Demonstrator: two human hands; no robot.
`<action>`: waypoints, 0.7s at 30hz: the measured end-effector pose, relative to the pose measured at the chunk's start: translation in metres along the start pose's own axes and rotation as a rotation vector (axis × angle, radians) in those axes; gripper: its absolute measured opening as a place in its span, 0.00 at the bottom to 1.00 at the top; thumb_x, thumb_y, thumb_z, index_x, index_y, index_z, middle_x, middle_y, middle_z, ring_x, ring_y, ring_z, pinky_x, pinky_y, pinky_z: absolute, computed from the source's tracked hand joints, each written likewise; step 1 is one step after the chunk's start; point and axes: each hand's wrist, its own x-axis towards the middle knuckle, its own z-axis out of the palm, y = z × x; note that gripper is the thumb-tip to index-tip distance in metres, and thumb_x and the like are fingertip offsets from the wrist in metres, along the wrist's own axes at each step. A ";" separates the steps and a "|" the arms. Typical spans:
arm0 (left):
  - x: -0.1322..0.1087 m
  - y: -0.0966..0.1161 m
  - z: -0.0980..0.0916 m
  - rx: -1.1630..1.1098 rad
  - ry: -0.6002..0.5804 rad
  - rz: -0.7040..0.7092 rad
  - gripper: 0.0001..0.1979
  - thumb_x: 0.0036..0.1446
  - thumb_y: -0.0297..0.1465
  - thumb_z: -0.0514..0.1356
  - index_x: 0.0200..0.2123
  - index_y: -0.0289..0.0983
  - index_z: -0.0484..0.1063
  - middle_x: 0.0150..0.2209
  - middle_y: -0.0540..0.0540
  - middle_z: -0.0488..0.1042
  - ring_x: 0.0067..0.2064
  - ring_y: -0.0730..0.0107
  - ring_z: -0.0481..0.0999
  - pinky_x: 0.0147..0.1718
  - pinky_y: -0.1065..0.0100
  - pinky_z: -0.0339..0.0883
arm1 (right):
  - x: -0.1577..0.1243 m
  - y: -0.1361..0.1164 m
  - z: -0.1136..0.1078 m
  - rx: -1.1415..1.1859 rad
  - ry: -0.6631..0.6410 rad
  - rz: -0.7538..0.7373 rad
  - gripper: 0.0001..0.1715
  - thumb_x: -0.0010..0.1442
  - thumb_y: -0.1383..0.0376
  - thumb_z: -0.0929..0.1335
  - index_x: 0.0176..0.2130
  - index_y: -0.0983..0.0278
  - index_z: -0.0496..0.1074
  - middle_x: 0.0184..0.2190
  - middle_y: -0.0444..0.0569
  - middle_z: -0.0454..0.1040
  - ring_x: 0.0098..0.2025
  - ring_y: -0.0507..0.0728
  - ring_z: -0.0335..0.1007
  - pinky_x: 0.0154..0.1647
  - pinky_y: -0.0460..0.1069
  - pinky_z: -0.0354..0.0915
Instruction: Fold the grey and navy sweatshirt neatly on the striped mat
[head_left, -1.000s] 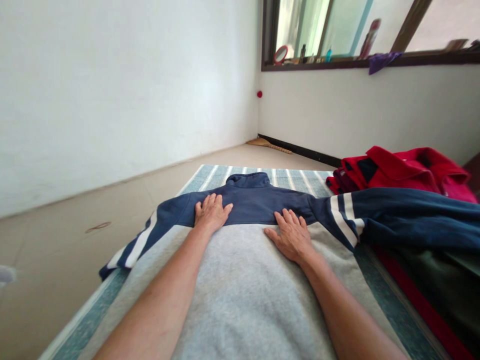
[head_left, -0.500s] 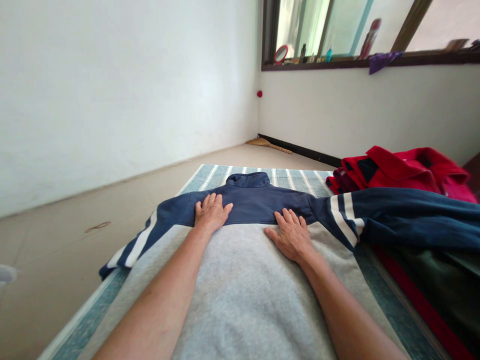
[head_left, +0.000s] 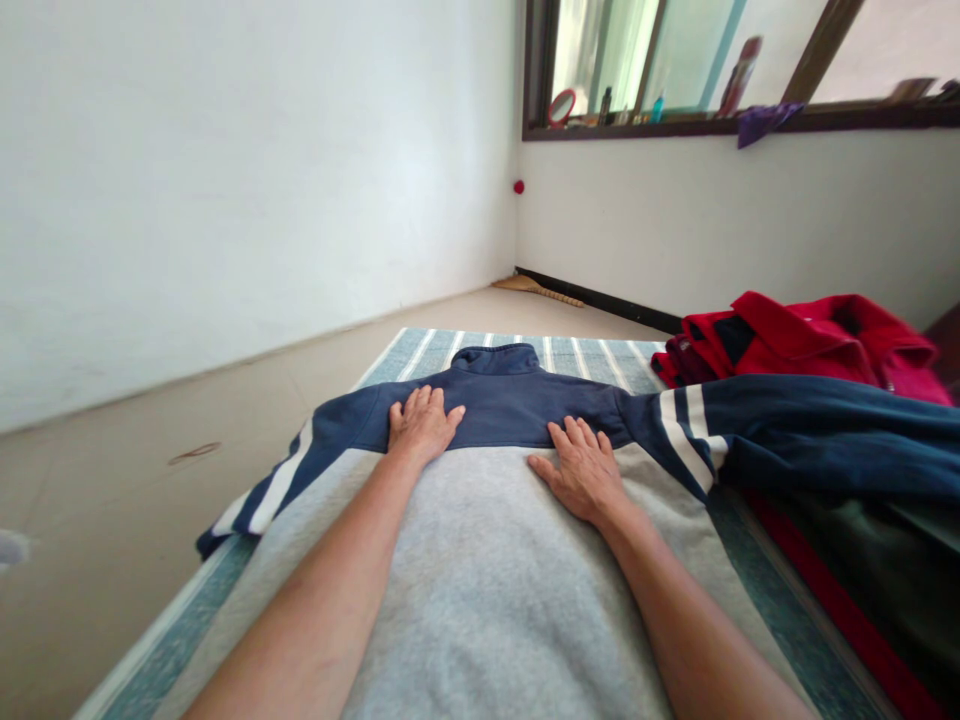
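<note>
A grey and navy jacket (head_left: 480,560) lies spread out with its collar at the far end and its back facing up. Its left sleeve, with white stripes, hangs over the edge; the right sleeve (head_left: 817,430) stretches out to the right across other clothes. My left hand (head_left: 424,425) rests flat on the navy upper part, fingers spread. On the right, my right hand (head_left: 581,465) lies flat where the navy and grey panels meet, its fingers also apart. Neither hand grips the fabric.
A striped green-and-white sheet (head_left: 420,352) lies beneath the jacket. Red folded clothes (head_left: 810,340) are piled at the right, with dark green cloth (head_left: 862,560) nearer. A wooden-coloured brush or broom (head_left: 536,288) lies in the floor corner. Bottles and a round mirror (head_left: 561,107) stand on the windowsill.
</note>
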 end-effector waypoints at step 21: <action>0.001 -0.001 0.002 0.000 0.008 0.007 0.29 0.63 0.44 0.42 0.60 0.33 0.57 0.65 0.37 0.54 0.65 0.56 0.50 0.59 0.51 0.46 | 0.000 0.001 0.001 0.011 0.018 -0.007 0.40 0.62 0.44 0.55 0.64 0.63 0.53 0.66 0.56 0.47 0.67 0.64 0.37 0.63 0.61 0.36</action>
